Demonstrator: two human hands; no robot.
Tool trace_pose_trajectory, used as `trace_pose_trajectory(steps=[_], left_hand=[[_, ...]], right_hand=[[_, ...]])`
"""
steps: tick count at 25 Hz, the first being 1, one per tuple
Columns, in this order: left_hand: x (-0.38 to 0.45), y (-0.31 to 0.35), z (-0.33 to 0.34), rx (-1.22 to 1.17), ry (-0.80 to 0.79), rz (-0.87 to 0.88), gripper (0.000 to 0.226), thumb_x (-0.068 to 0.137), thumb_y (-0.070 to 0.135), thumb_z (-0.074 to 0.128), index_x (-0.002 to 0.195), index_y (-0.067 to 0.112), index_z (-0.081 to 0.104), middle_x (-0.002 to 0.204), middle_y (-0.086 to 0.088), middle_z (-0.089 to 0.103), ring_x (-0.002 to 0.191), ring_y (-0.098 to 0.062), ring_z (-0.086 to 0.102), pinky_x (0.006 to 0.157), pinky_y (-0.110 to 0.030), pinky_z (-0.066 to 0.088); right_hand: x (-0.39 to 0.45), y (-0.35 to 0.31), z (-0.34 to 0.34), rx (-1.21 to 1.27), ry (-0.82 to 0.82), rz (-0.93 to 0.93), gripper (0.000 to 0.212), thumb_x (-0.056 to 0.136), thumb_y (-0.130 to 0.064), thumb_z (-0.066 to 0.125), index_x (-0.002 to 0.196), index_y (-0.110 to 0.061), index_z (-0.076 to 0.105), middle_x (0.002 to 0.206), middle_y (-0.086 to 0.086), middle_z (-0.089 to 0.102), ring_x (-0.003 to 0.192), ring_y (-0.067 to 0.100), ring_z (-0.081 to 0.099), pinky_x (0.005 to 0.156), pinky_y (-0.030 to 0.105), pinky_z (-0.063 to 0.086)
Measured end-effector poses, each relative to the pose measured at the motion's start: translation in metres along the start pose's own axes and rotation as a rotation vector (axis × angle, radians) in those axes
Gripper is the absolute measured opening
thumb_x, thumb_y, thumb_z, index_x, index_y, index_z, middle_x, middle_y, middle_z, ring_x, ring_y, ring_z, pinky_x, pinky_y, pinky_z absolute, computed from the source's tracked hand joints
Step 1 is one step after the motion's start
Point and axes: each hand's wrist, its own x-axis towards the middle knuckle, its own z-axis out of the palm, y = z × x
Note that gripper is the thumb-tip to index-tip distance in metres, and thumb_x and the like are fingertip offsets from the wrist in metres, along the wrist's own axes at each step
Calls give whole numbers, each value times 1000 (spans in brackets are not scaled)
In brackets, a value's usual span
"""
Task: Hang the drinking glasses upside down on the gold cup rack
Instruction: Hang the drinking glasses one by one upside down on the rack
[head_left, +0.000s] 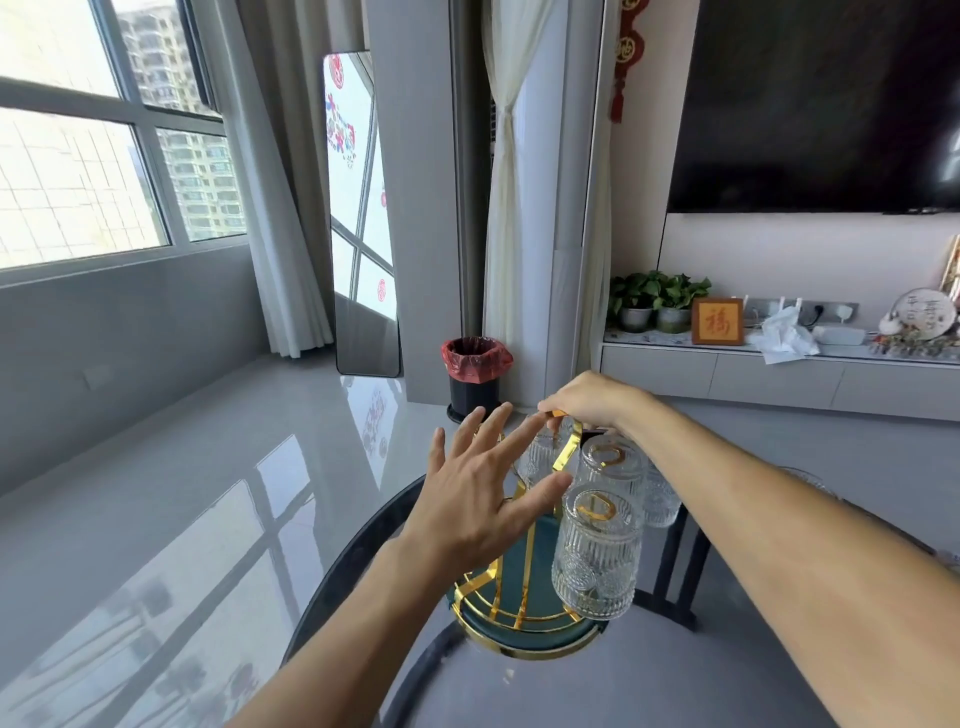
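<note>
The gold cup rack (522, 621) stands on a round glass table, its ring base holding a teal tray. Ribbed clear drinking glasses hang upside down on its arms: the nearest glass (595, 558) at the front right, a second glass (613, 465) behind it, a third glass (661, 501) further right, and one more glass (540, 457) partly hidden at the back. My right hand (589, 397) pinches the rack's gold top handle. My left hand (485, 499) hovers open, fingers spread, just left of the glasses and in front of the rack's stem.
The glass table's dark rim (358, 551) curves around the rack, with black legs (670, 582) underneath. A black bin with a red liner (475, 374) stands on the glossy floor beyond. A leaning mirror (363, 218) and a low cabinet (779, 374) lie further back.
</note>
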Motion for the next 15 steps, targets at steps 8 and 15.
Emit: trace_pose_trajectory(steps=[8,15], left_hand=[[-3,21,-11,75,-41,-100,73,85,80,27,149,46,19,164,-1,10,150,-23,0,116,-62,-6],[-37,117,30,212,92,105,71,95,57,40,154,23,17,163,-6,15,150,-25,7,119,-53,-2]], right_hand=[[-66,44,-12,165,224,-150,49,95,-47,45,102,-8,73,123,16,67,109,28,60,88,37,45],[-181,165,-23,335,339,-24,24,92,-33,58,96,-19,75,104,-2,74,104,18,63,86,31,46]])
